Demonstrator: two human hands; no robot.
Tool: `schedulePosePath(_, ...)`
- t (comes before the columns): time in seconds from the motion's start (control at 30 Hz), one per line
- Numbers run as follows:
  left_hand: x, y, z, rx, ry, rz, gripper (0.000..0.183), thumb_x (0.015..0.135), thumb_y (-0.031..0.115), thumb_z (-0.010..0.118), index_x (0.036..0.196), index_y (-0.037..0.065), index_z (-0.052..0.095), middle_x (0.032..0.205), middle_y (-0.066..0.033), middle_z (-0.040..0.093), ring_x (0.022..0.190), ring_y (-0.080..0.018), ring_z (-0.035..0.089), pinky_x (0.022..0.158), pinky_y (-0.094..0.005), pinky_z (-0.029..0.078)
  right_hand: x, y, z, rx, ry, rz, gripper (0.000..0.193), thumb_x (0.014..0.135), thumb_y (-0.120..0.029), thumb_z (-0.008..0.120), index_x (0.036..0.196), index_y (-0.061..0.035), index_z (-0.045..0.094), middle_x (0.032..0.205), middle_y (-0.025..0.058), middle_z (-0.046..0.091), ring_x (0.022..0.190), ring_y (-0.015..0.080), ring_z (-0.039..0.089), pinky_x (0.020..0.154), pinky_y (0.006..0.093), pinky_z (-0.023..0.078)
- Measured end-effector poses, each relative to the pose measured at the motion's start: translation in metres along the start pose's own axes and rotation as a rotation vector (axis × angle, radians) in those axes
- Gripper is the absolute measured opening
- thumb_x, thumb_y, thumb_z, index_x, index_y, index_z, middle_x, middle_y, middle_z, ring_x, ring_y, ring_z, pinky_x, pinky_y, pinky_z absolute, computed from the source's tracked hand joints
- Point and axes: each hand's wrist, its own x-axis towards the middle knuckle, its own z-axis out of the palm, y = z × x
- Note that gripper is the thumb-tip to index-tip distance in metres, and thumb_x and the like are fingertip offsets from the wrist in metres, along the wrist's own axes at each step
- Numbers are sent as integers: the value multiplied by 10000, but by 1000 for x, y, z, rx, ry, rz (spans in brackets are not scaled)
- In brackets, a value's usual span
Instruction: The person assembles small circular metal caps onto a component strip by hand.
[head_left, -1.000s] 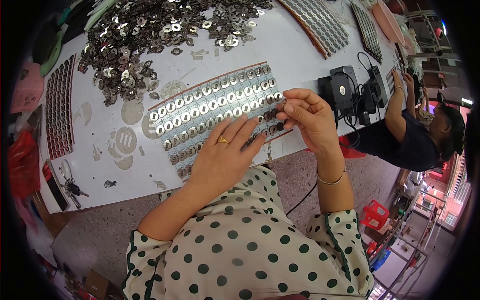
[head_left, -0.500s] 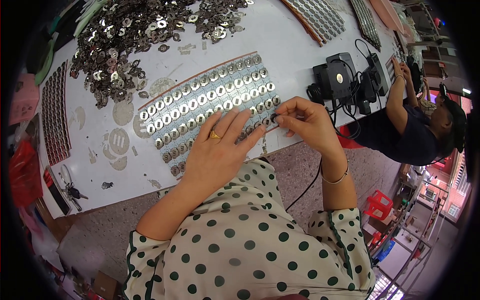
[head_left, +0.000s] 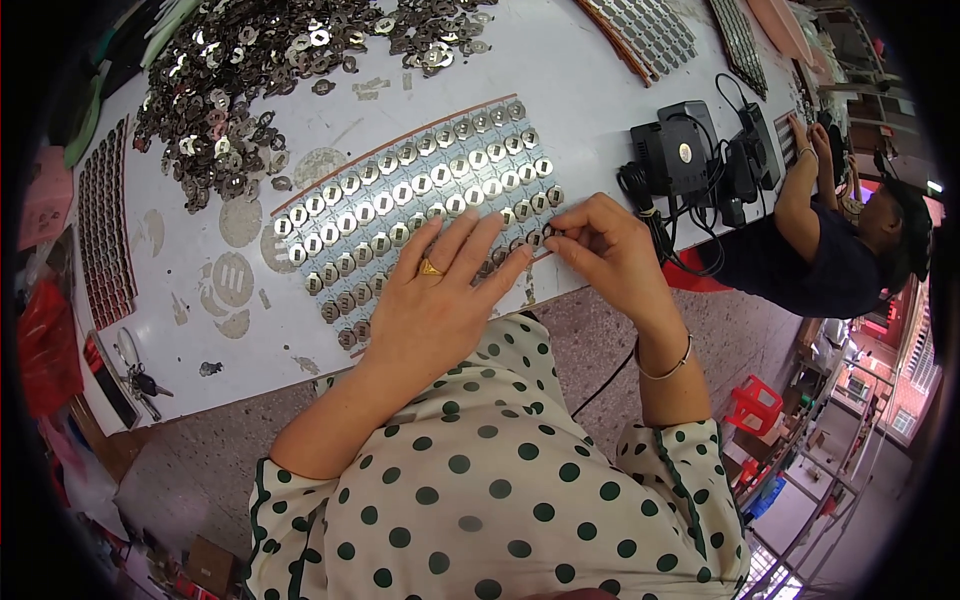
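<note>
A light blue panel [head_left: 350,268] with rows of round, silvery metal pieces lies on the white table before me. Each piece has a dark slot in its middle. My left hand [head_left: 440,285], a gold ring on one finger, rests flat across the panel's lower rows with its fingers spread, hiding part of them. At the lower right corner of the panel, my right hand [head_left: 605,245] pinches a small metal piece [head_left: 547,232] between thumb and forefinger. That piece is at the end of the bottom row, partly covered by the fingertips.
Loose metal pieces [head_left: 225,110] form a large heap at the back left. Similar panels lie at the left edge [head_left: 105,230] and far right [head_left: 645,35]. Black adapters with cables [head_left: 670,155] stand right of my hand. Keys [head_left: 148,385] lie front left. Another person [head_left: 810,240] works at the right.
My right hand has lowered the small metal piece from just beside the panel's edge to the end of the bottom row. The left hand stays in place.
</note>
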Motion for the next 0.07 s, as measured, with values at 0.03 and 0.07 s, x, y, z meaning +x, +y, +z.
schedulePosePath(0.03,0,0,0,3,-2,0,621,810,121,752,1399,287,643,1493,-54,531,1404,-245,479,1199,-447,330,1,-2,0,-22,-20,-51,195,855,21,798,1025,-9,709,887,5,608,734,59,576,653,217,483)
schedulePosePath(0.07,-1,-1,1,6,-4,3,626,812,128,753,1406,285,638,1498,-61,526,1410,-249,472,1202,-450,325,2,-2,0,-24,-23,-51,195,855,21,798,1025,-9,709,887,5,608,734,59,576,653,217,483)
